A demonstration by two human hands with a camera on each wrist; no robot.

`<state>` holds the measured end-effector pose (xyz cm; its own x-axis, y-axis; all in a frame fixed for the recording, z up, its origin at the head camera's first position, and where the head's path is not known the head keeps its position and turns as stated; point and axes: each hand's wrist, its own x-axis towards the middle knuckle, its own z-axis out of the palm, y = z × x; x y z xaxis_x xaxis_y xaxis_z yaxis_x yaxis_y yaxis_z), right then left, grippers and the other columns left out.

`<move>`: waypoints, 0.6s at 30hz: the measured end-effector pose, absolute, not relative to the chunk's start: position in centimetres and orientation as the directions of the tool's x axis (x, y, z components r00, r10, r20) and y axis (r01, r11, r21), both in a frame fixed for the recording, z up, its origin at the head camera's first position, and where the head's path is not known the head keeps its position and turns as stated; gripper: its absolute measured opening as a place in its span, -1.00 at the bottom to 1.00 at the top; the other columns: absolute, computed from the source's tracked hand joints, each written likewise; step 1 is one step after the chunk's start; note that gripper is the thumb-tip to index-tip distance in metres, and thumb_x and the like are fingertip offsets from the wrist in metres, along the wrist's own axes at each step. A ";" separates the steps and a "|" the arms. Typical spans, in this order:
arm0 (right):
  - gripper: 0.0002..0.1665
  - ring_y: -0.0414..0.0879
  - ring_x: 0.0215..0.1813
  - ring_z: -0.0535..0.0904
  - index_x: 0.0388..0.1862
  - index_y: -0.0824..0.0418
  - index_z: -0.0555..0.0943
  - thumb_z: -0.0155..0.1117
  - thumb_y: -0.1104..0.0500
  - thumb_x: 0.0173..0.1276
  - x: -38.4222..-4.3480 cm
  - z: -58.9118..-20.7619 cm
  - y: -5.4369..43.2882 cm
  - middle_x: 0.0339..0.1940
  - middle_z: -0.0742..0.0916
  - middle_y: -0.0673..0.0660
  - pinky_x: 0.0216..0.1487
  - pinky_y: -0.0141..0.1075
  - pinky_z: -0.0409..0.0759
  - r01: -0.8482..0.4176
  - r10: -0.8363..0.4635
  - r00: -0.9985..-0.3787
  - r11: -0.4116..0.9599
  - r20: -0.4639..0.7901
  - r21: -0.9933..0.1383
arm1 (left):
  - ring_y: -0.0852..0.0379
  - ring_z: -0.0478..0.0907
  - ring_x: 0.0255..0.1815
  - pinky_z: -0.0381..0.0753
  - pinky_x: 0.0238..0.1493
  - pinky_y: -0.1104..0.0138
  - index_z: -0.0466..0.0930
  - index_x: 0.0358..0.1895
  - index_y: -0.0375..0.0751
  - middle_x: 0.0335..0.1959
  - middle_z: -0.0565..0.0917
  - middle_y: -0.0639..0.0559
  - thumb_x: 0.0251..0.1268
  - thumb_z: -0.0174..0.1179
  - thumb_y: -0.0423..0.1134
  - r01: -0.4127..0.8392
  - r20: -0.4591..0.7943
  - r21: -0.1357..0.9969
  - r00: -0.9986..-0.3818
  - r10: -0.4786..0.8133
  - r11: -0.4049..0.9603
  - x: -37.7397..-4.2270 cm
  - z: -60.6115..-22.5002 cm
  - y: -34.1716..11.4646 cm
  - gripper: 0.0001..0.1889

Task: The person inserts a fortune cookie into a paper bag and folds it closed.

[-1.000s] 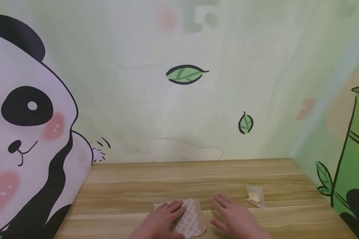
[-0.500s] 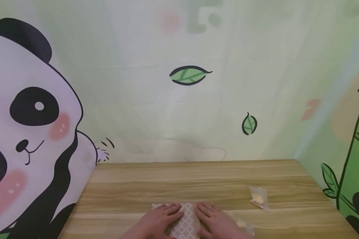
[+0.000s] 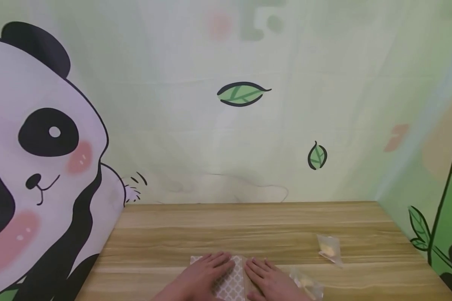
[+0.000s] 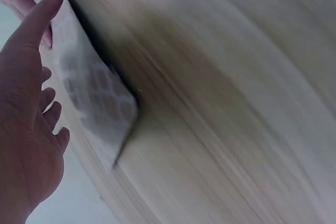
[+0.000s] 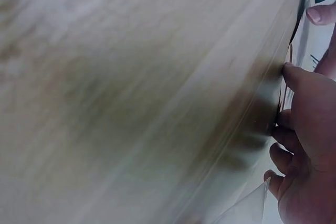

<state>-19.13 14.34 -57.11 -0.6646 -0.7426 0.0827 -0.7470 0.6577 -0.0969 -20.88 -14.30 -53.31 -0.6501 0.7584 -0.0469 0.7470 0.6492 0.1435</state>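
A flat, thin piece with a white lattice pattern on beige [image 3: 231, 284] lies on the wooden table at the bottom middle of the head view, a plain brown strip along its right side. Across its left part rests my left hand [image 3: 201, 276], fingers straight. My right hand [image 3: 269, 280] lies over the brown strip with its fingers extended. The left wrist view shows the patterned piece [image 4: 102, 95] with its near edge slightly raised from the table and my left thumb [image 4: 44, 14] at its upper end. In the right wrist view my right hand [image 5: 310, 124] touches the edge.
Beside my right hand lies a small clear plastic bag [image 3: 309, 285] with something pale yellow inside. A similar bag [image 3: 329, 248] sits farther back to the right. Behind the table [image 3: 165, 234] hangs a backdrop [image 3: 196, 138] printed with a panda and leaves.
My right hand has moved left from bare table onto the piece's right side. The second plastic bag has come into sight beside that hand. My left hand stays on the patterned piece.
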 end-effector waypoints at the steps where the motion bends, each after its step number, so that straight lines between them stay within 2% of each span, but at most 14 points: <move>1: -0.17 0.14 0.58 0.44 0.56 0.37 0.46 -0.06 -0.28 0.73 -19.2 -57.2 14.4 0.55 0.54 0.28 0.47 0.13 0.49 -0.749 -0.744 -0.662 0.656 0.090 -0.093 | -0.05 0.30 0.65 0.39 0.56 -0.02 0.35 0.64 -0.10 0.65 0.36 -0.10 0.23 0.30 0.52 0.740 -0.046 0.152 -0.657 0.753 0.655 -20.9 -53.2 -14.0 0.06; 9: -0.20 0.13 0.52 0.52 0.50 0.38 0.52 -0.01 -0.26 0.71 -19.4 -58.1 14.5 0.49 0.60 0.28 0.39 0.09 0.57 -0.780 -0.768 -0.617 0.625 0.172 -0.008 | -0.01 0.38 0.59 0.42 0.54 0.05 0.37 0.61 -0.24 0.59 0.44 -0.12 0.06 0.40 0.55 0.710 -0.042 0.174 -0.687 0.725 0.683 -21.2 -53.7 -12.7 0.19; 13: -0.19 0.11 0.52 0.52 0.51 0.35 0.52 -0.02 -0.28 0.71 -19.5 -58.5 14.5 0.49 0.61 0.26 0.39 0.07 0.57 -0.779 -0.766 -0.617 0.628 0.182 0.003 | 0.01 0.38 0.59 0.43 0.54 0.11 0.36 0.62 -0.20 0.60 0.43 -0.07 0.03 0.43 0.55 0.674 -0.087 0.198 -0.711 0.698 0.712 -21.3 -53.8 -12.4 0.20; 18: -0.19 0.10 0.52 0.52 0.52 0.34 0.53 -0.03 -0.29 0.71 -19.5 -58.5 14.6 0.50 0.61 0.25 0.39 0.06 0.57 -0.773 -0.760 -0.624 0.635 0.183 0.001 | -0.04 0.40 0.57 0.46 0.51 0.09 0.36 0.62 -0.18 0.60 0.43 -0.07 -0.02 0.49 0.52 0.642 -0.096 0.243 -0.730 0.677 0.727 -21.4 -53.5 -12.0 0.21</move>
